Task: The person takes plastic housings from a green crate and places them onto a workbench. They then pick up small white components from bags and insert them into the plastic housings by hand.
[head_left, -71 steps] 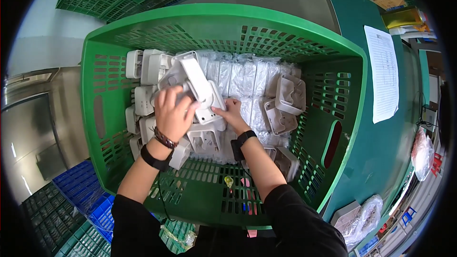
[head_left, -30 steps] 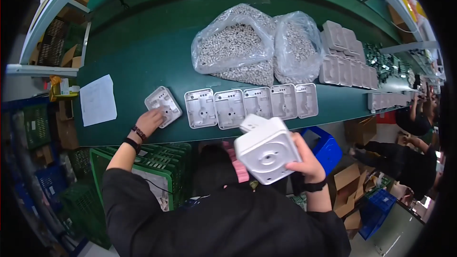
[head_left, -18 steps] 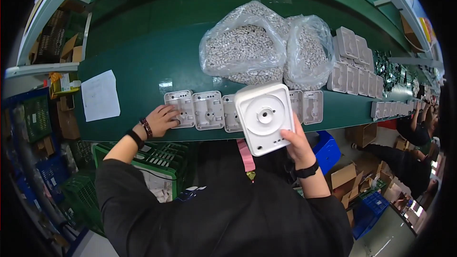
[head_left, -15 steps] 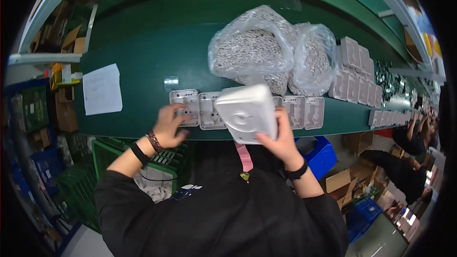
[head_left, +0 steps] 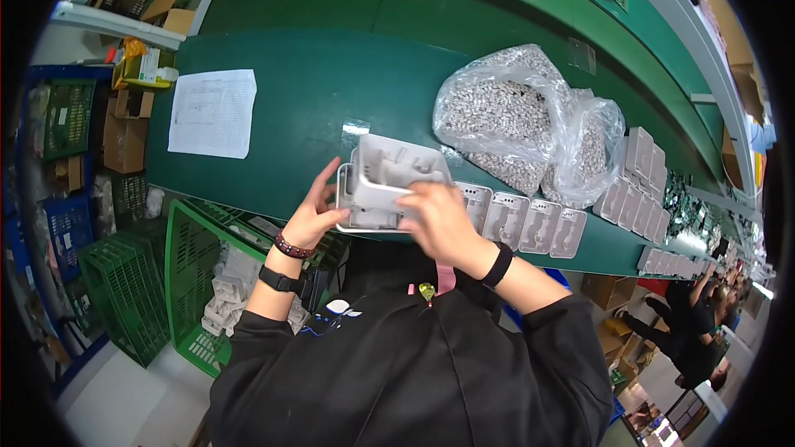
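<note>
A pale grey plastic housing (head_left: pixel 385 167), its hollow side with moulded ribs facing up, is tilted above the left end of a row of similar housings (head_left: pixel 507 219). My right hand (head_left: pixel 443 223) grips its right, near side; the fingers are slightly blurred. Beneath it, another grey housing (head_left: pixel 373 219) shows only in part. Just left of these two, my left hand (head_left: pixel 313 213) has its thumb and fingers spread, close to their left edge. Whether its fingertips touch them I cannot tell.
Clear plastic bags of small pale pieces (head_left: pixel 505 112) lie behind the row. More grey housings (head_left: pixel 633 203) are stacked to the right. A printed sheet (head_left: pixel 213 113) lies at left. Below the table edge stands a green crate (head_left: pixel 186 281) holding grey parts. Other people (head_left: pixel 691 323) work far right.
My right hand has turned the housing from outer face showing to hollow side up and brought it left over the row's end. The whole view has rotated and shifted.
</note>
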A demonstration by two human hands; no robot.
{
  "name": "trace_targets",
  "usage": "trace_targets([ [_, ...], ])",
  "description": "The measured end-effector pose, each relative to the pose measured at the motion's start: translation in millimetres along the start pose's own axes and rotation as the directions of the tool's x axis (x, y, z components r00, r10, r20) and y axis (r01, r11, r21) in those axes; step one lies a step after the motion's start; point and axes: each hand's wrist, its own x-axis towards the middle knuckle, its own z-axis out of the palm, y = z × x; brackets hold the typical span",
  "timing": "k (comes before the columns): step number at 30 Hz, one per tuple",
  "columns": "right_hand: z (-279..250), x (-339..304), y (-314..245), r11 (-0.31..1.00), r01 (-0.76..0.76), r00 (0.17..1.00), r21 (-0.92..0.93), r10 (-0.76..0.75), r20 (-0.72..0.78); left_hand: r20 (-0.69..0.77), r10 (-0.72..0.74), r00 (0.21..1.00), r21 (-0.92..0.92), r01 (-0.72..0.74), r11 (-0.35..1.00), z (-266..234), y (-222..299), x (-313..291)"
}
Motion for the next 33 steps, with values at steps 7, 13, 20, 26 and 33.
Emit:
trace_targets([
  [7, -13, -22, 20, 0.878, -0.397, 0.751, 0.266, 0.478, -0.456, -0.543, 0.280, 0.792, -0.011, -0.340, 0.940, -61, -35, 0],
  [13, -25, -56, 16, 0.862, -0.406, 0.887, -0.302, 0.294, -0.355, -0.587, 0.464, 0.664, 0.537, -0.110, 0.836, -134, -108, -1],
  [20, -27, -66, 7, 0.827, -0.282, 0.942, -0.487, 0.143, -0.302, -0.317, 0.706, 0.633, 0.871, 0.489, -0.048, -69, -94, 8],
  [26, 3, -42, 7, 0.887, -0.180, 0.970, -0.426, 0.087, -0.228, -0.163, 0.303, 0.939, 0.488, -0.190, 0.852, 102, -46, 56],
  [33, -21, -51, 27, 0.842, -0.429, 0.854, -0.326, 0.262, -0.449, 0.016, 0.463, 0.886, 0.890, -0.224, 0.397, 14, 16, 190],
])
